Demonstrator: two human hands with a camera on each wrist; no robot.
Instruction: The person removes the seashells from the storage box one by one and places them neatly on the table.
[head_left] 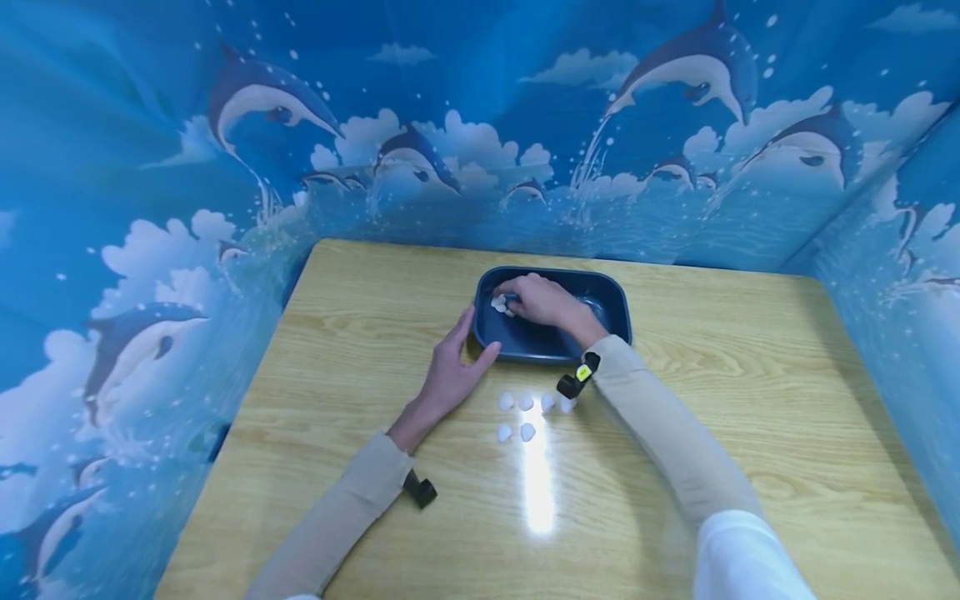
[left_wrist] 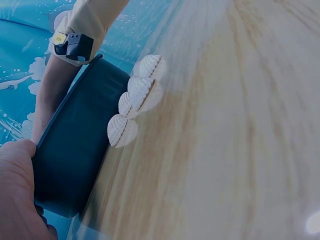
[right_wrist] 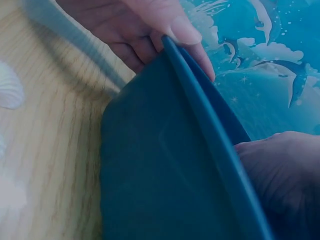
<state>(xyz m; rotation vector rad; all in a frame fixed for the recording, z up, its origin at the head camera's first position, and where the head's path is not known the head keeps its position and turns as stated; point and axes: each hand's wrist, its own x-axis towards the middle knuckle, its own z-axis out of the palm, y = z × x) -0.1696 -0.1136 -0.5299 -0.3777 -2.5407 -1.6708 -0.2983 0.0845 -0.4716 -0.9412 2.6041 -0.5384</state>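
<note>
In the head view, my right hand point(head_left: 543, 300) reaches into a dark blue tub point(head_left: 551, 360), fingers bent around white seashells point(head_left: 499, 303) at its left end. They appear to pinch one, but the fingertips are partly covered. My left hand point(head_left: 450, 371) touches the tub's front left corner, thumb spread from the fingers. In the right wrist view, the left thumb point(right_wrist: 185, 31) lies at the rim. More white seashells point(head_left: 527, 402) lie on the table in front of the tub, in two rows. Ribbed seashells point(left_wrist: 140, 92) appear beside the tub wall in the left wrist view.
The tub stands on a wood-grain table point(head_left: 360, 333) near its back edge. A blue dolphin-print curtain point(head_left: 450, 150) hangs behind and at both sides. A bright light reflection point(head_left: 538, 483) crosses the tabletop below the shells.
</note>
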